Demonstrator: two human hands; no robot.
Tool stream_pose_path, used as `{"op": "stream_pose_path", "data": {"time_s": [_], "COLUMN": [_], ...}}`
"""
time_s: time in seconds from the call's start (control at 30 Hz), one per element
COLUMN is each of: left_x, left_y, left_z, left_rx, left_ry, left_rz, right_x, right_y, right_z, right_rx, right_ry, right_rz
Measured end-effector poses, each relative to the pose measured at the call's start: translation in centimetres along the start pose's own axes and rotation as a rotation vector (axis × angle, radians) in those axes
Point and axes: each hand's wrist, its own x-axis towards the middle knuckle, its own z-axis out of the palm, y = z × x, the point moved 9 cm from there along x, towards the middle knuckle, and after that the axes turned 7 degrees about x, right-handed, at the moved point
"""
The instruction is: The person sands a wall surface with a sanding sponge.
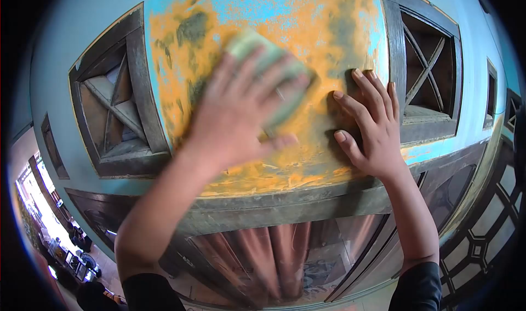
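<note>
My left hand (233,111), smeared by motion, presses a pale green sheet of sandpaper (290,105) against the wall panel (307,32). The sheet's upper corner shows beyond my fingertips, and another part shows beside my index finger and thumb. Patchy orange, grey and bright blue layers cover the panel. To the right, my right hand (375,125) rests on the panel's edge with its fingers spread and nothing held. Dust or a dull film lies on the wooden beam (285,201) below both hands.
Dark wooden vent frames with crossed slats flank the panel, one on the left (156,130) and one on the right (394,64). Below the beam, glass shows a brown curtain (274,256). A dark lattice (476,251) stands at the far right. Bright daylight enters at lower left.
</note>
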Motion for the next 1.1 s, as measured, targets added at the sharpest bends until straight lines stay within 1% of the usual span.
{"op": "stream_pose_path", "data": {"time_s": [0.07,0.1,0.2,0.3,0.33,0.37,0.43,0.47,0.5,0.53,0.6,0.63,0.67,0.7,0.73,0.77,0.83,0.87,0.9,0.93,1.03,1.1], "left_x": [1.6,1.9,2.9,1.2,0.6,0.9,2.5,2.7,3.0,2.8,2.7,3.0,2.7,1.7,0.7,0.7,1.3,2.2,2.6,2.9,4.1,4.6], "left_y": [-6.5,-8.2,-6.8,2.9,3.4,1.7,-4.3,-8.9,-11.5,-11.6,-11.0,-7.7,-3.2,1.7,5.0,4.3,0.8,-2.9,-7.8,-11.1,-14.0,-10.5], "left_z": [-0.7,-1.4,-1.7,-0.5,-0.8,-1.2,-1.7,-1.7,-2.7,-2.3,-2.0,-1.7,-1.8,-1.3,-0.7,-0.9,-1.1,-1.8,-1.6,-1.7,-1.5,-1.6], "left_rx": [0.105,0.155,0.095,-0.175,-0.194,-0.109,0.056,0.119,0.18,0.175,0.163,0.077,-0.007,-0.134,-0.261,-0.205,-0.099,0.032,0.098,0.166,0.124,0.176], "left_ry": [0.145,0.216,0.251,0.072,0.042,0.067,0.114,0.219,0.321,0.335,0.365,0.275,0.185,0.086,-0.013,-0.003,0.024,0.07,0.166,0.262,-0.172,0.377], "left_rz": [-0.169,-0.254,-0.304,-0.003,0.031,0.005,-0.048,-0.149,-0.247,-0.269,-0.305,-0.222,-0.143,-0.021,0.099,0.086,0.054,-0.037,-0.114,-0.193,-0.564,-0.295], "right_x": [-0.1,-0.1,-0.2,-0.3,-0.4,-0.4,-0.5,-0.5,-0.5,-0.5,-0.6,-0.6,-0.6,-0.6,-0.8,-0.9,-0.9,-0.9,-1.0,-1.1,-1.1,-1.1], "right_y": [0.0,0.0,0.1,0.4,0.5,0.7,0.7,0.7,0.6,0.5,0.6,0.6,0.7,0.9,1.2,1.6,1.7,1.6,1.6,1.7,1.7,2.0], "right_z": [0.0,-0.1,-0.1,-0.3,-0.3,-0.4,-0.3,-0.3,-0.3,-0.3,-0.4,-0.4,-0.4,-0.6,-0.6,-0.7,-0.7,-0.8,-0.8,-0.7,-0.8,-0.8], "right_rx": [0.0,-0.002,0.005,0.039,0.054,0.066,0.06,0.057,0.047,0.037,0.024,0.023,0.021,0.054,0.088,0.119,0.117,0.118,0.119,0.126,0.13,0.142], "right_ry": [0.001,0.001,0.011,0.026,0.036,0.049,0.054,0.056,0.053,0.052,0.054,0.055,0.057,0.088,0.121,0.156,0.158,0.156,0.152,0.156,0.159,0.174], "right_rz": [0.004,0.006,0.013,0.007,0.008,0.008,0.007,0.006,0.008,0.011,0.018,0.023,0.024,0.027,0.029,0.026,0.016,0.022,0.03,0.024,0.023,0.028]}}
